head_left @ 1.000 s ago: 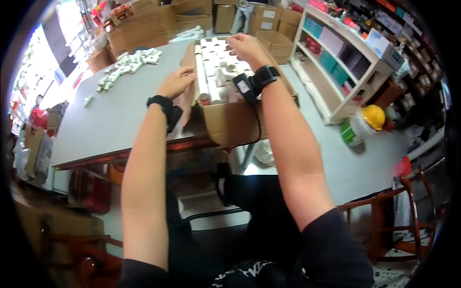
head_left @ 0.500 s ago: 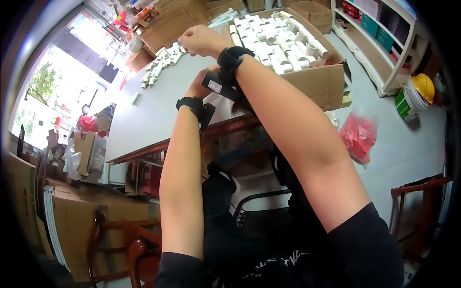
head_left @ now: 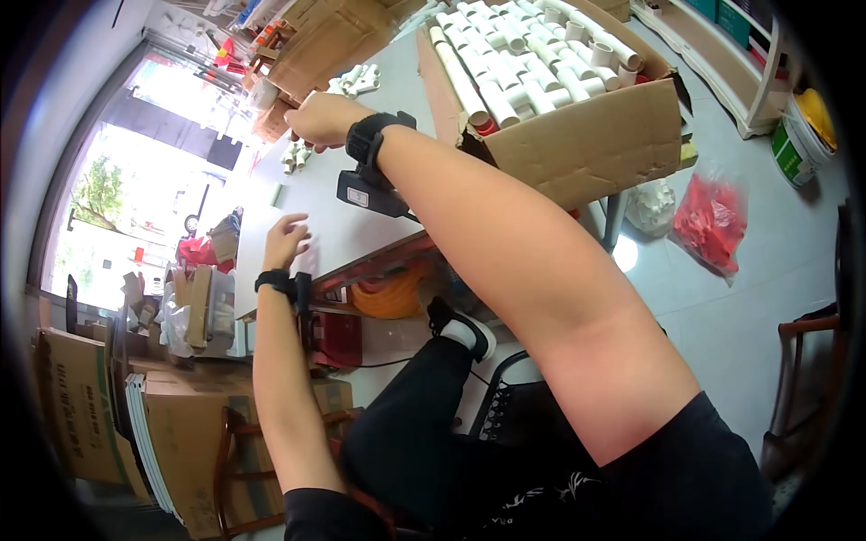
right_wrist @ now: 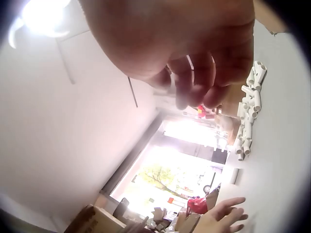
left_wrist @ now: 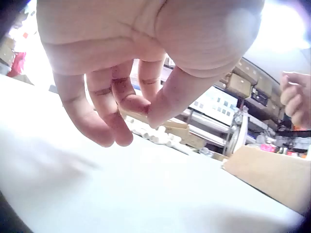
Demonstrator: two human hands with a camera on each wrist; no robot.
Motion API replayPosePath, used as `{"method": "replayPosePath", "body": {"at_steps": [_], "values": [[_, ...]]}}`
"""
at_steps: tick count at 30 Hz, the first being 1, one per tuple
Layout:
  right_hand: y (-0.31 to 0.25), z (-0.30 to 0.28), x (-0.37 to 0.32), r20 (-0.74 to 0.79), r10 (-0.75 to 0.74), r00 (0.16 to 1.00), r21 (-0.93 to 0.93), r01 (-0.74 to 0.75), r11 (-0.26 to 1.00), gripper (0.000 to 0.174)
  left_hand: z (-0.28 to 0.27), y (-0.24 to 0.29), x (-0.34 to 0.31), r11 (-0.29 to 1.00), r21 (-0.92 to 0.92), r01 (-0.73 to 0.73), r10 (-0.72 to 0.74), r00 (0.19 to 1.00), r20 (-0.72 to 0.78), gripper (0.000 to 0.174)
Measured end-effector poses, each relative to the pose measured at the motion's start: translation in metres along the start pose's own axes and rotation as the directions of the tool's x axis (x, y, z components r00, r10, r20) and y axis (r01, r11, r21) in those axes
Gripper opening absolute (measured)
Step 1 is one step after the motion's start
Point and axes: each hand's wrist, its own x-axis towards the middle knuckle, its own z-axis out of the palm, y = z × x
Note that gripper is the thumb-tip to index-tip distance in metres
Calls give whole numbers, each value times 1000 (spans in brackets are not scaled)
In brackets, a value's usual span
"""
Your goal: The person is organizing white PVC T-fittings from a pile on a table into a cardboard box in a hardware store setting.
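In the head view my left hand (head_left: 287,242) is over the table's left part, near a single short white pipe piece (head_left: 276,194). Its fingers are loosely bent with nothing between them in the left wrist view. My right hand (head_left: 329,119) hangs above the pile of white pipe fittings (head_left: 361,81), hiding part of it. The right wrist view shows this hand's fingers loosely bent and empty, with the pile (right_wrist: 250,111) on the table beyond them. A cardboard box (head_left: 586,144) full of white fittings (head_left: 532,68) stands to the right of both hands.
The grey-white table (head_left: 361,216) lies beneath the hands. A clear bag of red pieces (head_left: 711,221) and a white bucket (head_left: 798,149) are on the floor at right. More cardboard boxes (head_left: 329,45) stand behind the table. A window is at left.
The head view has turned toward the left. Both hands have moved left, away from the filled box, and have separated, the left one now nearer the table's left edge.
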Motion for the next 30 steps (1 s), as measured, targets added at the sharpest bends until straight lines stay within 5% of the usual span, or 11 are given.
{"method": "replayPosePath", "body": {"at_steps": [6, 9, 10, 13, 14, 15, 16, 17, 20, 25, 30], "values": [[42, 33, 22, 5, 139, 990, -95, -138, 986, 28, -79, -54, 47, 991, 68, 111, -87, 955, -283, 24], [78, 50, 30, -289, 205, 935, -78, -236, 969, 29, -93, -82, 73, 999, 38, 28, -4, 849, -528, 24], [78, 43, 28, -282, 398, 873, 71, -394, 916, 33, -104, -105, 90, 999, -34, 33, -46, 838, -544, 19], [100, 27, 35, -476, 448, 757, 173, -419, 892, 40, -110, -139, 133, 996, -44, 72, -84, 787, -611, 17], [102, 13, 34, -432, 321, 843, -190, -433, 881, 43, -114, -155, 153, 998, -41, 38, -55, 801, -597, 17], [108, -1, 32, -485, 313, 817, -136, -424, 896, 46, -116, -160, 167, 999, 4, 35, -27, 817, -576, 18], [114, -14, 29, -536, 303, 788, -83, -407, 910, 49, -132, -192, 204, 954, 293, 57, 151, 756, -637, 35], [121, -14, 38, -630, 449, 633, 347, -287, 893, 51, -124, -191, 216, 968, 231, 97, 86, 737, -671, 42], [109, -7, 45, -667, 462, 585, 351, -300, 887, 52, -95, -156, 220, 951, 246, 187, 66, 654, -753, 46], [109, 16, 38, -670, 404, 623, 192, -380, 905, 54, -94, -159, 259, 892, 406, 197, 121, 762, -637, 54], [96, 20, 28, -569, 351, 744, 164, -316, 935, 52, -80, -138, 234, 804, 473, 360, -7, 801, -598, 56]]}}
